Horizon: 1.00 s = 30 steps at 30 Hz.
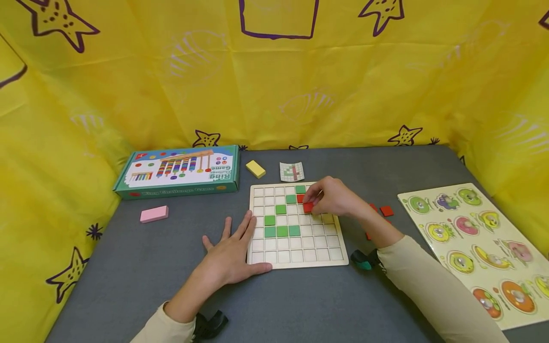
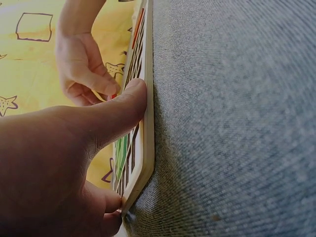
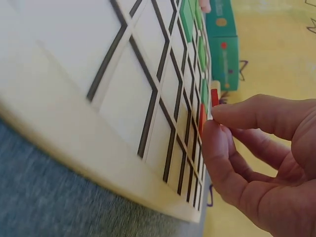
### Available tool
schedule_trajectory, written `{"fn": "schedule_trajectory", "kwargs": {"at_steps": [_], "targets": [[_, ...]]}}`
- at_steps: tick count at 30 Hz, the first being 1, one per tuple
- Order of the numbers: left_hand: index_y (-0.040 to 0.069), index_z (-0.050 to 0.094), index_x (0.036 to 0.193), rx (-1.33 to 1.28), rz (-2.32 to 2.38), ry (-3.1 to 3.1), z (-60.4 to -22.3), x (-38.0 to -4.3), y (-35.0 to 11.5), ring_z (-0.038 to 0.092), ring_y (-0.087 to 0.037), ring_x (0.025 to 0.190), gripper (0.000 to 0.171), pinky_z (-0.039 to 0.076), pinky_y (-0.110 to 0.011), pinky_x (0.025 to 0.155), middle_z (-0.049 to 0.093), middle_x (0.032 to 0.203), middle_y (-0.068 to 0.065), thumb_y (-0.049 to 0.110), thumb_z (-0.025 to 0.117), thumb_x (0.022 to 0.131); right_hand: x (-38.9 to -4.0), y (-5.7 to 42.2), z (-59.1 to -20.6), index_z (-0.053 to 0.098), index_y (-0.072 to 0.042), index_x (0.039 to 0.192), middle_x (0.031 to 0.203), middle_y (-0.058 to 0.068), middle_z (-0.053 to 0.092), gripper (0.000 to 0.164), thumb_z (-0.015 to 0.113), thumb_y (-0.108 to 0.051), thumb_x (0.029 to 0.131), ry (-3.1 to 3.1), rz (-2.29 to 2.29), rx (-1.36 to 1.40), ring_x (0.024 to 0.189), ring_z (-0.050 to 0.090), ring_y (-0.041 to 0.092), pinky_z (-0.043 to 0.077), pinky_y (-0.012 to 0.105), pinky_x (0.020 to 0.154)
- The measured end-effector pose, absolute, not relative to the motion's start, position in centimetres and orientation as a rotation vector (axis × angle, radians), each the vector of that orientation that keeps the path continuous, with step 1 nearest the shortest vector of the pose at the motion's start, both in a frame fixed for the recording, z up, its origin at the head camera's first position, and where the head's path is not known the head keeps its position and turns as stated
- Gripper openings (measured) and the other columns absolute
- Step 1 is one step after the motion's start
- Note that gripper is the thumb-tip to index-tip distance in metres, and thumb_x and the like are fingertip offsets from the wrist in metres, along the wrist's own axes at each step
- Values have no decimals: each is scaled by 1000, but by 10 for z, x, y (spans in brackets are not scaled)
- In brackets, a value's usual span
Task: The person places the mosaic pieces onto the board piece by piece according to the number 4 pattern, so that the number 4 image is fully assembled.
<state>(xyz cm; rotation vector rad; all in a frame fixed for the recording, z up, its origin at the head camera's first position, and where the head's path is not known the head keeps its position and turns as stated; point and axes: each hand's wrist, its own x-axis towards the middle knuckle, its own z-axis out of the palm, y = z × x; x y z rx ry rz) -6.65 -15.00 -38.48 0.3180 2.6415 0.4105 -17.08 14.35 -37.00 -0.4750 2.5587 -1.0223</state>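
While in R hand [image 1: 335, 196], tile [image 1: 308, 207] ~horiz.

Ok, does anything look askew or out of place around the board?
Nothing looks damaged or spilled. Only the loose red tiles look untidy, scattered on the table right of the board, partly hidden behind the right arm.

Head POV high, fwd/down; wrist POVs low, close; same board [image 1: 308, 243]
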Motion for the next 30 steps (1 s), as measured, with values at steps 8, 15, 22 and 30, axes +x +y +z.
{"fn": "schedule_trajectory", "kwargs": {"at_steps": [8,15,22,30], "targets": [[23,11,169,321,410,2644,-386,-67,-149,1,-48,160,119,3,-94,100,-1,177,6,77,70,82,-175,136,-374,81,-7,95,89,6,75,26,77,5,73,2544,-1046,-475,81,64,19,54,30,71],[23,12,169,318,413,2645,-386,-67,-149,1,-48,160,118,4,-94,101,-1,177,6,77,70,82,-176,134,-378,81,-6,96,89,6,74,27,79,6,72,2536,-1071,-437,82,64,19,54,30,71],[23,12,169,312,403,2645,-386,-67,-149,2,-48,160,119,4,-94,101,0,177,6,78,70,82,-177,132,-380,82,-8,94,87,4,75,27,79,4,71,2562,-1032,-450,81,64,16,54,29,72],[23,12,169,313,395,2648,-387,-67,-148,1,-48,160,119,4,-94,101,0,177,6,79,70,81,-177,129,-379,82,-9,94,85,3,75,27,79,4,70,2572,-1011,-440,81,64,17,53,30,73]]}}
